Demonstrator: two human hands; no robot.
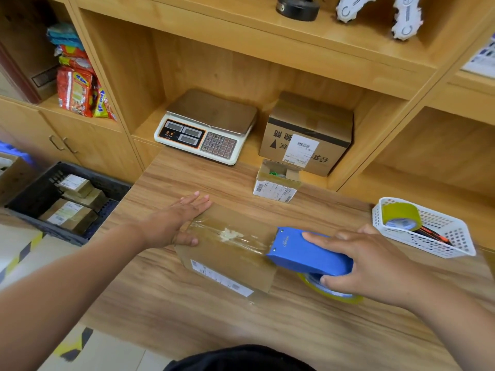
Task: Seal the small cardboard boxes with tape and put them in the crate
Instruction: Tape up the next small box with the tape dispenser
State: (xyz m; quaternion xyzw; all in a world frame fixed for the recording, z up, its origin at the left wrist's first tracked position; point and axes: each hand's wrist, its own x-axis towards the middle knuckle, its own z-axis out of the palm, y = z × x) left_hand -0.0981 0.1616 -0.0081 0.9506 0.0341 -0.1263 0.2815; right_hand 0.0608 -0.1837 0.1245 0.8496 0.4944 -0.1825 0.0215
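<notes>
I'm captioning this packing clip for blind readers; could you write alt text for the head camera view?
A person's right hand grips a blue tape dispenser at the right end of a small cardboard box, clear tape laid along its top, while the left hand presses flat on the left end. A black crate holding boxes sits left of the table.

The blue dispenser hides most of what seems a tape roll.
</notes>
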